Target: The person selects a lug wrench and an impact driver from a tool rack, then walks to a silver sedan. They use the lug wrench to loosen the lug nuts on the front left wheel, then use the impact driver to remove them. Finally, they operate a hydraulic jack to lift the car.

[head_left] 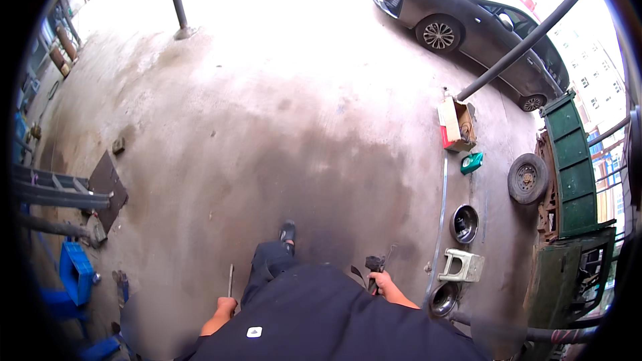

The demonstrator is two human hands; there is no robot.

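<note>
My left hand (228, 303) is closed around a thin metal rod (231, 281) that points forward, away from me. My right hand (383, 283) grips a hammer-like tool (376, 263) with a dark, blocky head; its exact kind is unclear. A dark curved piece (356, 271) and a thin wire-like piece stick out beside that head. Both hands are low in the view, on either side of my dark shirt. One shoe (287, 232) is ahead of me on the stained concrete floor (301, 167).
On the right are a metal basin (464, 223), a pale plastic stool (461, 265), a green jug (471, 163), a cardboard box (457, 125) and a wheel (527, 178) by a green truck body (568, 167). A car (475, 27) stands far right. Left are steel beams (60, 188) and a blue crate (77, 273).
</note>
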